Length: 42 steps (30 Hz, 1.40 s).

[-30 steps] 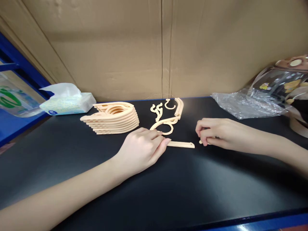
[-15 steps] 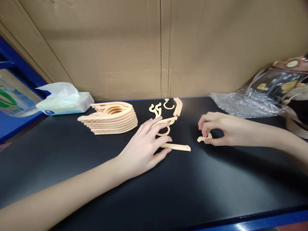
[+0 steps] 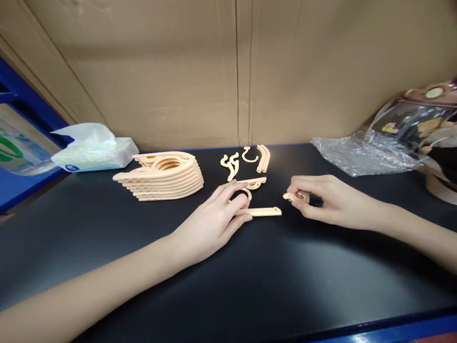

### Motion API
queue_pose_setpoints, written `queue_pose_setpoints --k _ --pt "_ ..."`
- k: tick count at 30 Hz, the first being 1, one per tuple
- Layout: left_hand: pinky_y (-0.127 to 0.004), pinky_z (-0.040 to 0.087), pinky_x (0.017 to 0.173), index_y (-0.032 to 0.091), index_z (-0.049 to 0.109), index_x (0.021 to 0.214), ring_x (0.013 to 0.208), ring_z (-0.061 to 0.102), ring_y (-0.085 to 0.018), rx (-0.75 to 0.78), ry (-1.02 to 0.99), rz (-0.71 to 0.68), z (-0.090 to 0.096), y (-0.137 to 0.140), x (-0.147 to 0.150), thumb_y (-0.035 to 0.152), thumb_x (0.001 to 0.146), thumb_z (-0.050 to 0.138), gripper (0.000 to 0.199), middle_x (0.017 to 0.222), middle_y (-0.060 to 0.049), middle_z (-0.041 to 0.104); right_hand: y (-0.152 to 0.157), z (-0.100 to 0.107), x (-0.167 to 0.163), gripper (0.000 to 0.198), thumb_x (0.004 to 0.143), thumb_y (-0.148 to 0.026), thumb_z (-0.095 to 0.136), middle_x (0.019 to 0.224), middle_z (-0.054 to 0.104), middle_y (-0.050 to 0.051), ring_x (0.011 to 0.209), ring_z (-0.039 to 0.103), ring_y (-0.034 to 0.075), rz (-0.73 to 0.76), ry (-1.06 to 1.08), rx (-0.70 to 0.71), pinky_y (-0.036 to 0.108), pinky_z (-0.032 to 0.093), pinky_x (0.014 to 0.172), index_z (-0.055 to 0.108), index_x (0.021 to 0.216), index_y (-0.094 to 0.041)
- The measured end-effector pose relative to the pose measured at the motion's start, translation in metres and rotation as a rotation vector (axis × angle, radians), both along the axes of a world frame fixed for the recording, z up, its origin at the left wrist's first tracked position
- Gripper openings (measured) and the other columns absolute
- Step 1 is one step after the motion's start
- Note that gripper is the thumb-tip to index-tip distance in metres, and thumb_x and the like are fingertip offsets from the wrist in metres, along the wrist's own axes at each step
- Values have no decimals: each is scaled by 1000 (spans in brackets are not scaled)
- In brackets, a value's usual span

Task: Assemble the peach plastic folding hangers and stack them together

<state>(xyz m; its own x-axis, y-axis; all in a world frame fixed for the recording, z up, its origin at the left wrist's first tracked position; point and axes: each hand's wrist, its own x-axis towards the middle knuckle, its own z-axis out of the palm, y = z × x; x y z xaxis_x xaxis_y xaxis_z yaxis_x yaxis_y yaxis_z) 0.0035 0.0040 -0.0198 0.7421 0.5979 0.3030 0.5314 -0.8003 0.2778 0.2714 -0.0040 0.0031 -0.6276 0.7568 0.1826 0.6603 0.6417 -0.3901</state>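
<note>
My left hand [image 3: 214, 221] is closed with thumb and fingers on a straight, peach plastic hanger arm [image 3: 266, 212], whose holed end points right. Partly behind those fingers lie another hanger piece [image 3: 257, 183] and a ring-shaped part [image 3: 248, 194]. My right hand [image 3: 330, 200] pinches a small curved hanger hook [image 3: 290, 196] just right of the hanger arm, with a gap between the two. Part of the hook is hidden by the fingers. Farther back are loose hooks [image 3: 234, 166], one more hook [image 3: 250, 156] and curved hanger arms [image 3: 263, 159].
A stack of peach folding hangers [image 3: 167, 183] stands at the left on the black table [image 3: 250, 290]. Behind it sits a tissue pack [image 3: 96, 155]. Clear plastic wrap [image 3: 364, 155] and a transparent bag [image 3: 403, 119] lie at the right. Cardboard [image 3: 160, 71] walls the back.
The right hand has picked the hook up and brought it slightly left. My left fingers have closed in on the hanger arm, which has turned a little and now lies nearly level.
</note>
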Motion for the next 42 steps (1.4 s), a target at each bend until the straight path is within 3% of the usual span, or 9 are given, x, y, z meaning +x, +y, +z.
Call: queue_pose_setpoints --k 5,9,17,24,29,35,42 --pt "-35 36 108 21 48 96 128 40 -19 -21 -25 19 1 -2 0 26 98 43 7 133 -8 47 -5 -1 -6 28 98 -31 28 72 50 0 60 47 13 -28 -58 22 28 34 59 48 82 -20" --pt "-33 39 104 21 47 98 122 46 -18 -40 -56 21 2 -3 0 27 99 41 8 131 -7 47 -7 -2 -10 33 100 -39 24 71 53 -1 60 49 14 -118 -92 -63 30 34 61 47 84 -21" --pt "-36 42 103 21 47 98 124 46 -21 -24 -54 36 1 -3 0 27 98 41 8 127 -7 51 -8 -4 -15 33 99 -44 33 67 50 -3 61 48 14 -70 47 -234 27 34 59 52 83 -22" --pt "-38 38 108 20 51 106 128 42 -21 -13 -21 24 0 -1 1 28 99 40 15 136 -9 45 -11 -6 -16 29 98 -45 36 68 49 -4 59 47 13 -57 54 -221 26 34 57 48 84 -22" --pt "-43 32 112 19 54 94 135 32 -24 -48 -2 3 1 -1 0 28 99 38 19 139 -10 41 -15 -7 -18 29 98 -43 37 70 49 -4 60 46 12 -40 91 -199 25 33 58 43 79 -21" --pt "-48 31 110 21 56 94 138 23 -27 -108 16 11 1 1 -1 33 100 37 23 145 -9 33 -13 -7 -17 28 98 -43 37 61 42 -6 53 39 11 -1 99 -256 24 28 51 51 89 -21" --pt "-49 30 108 23 56 97 140 20 -26 -135 46 -16 3 2 -1 35 100 36 24 137 -9 45 -14 -9 -17 24 98 -38 37 59 39 -6 51 36 10 36 78 -212 25 27 51 47 84 -21"
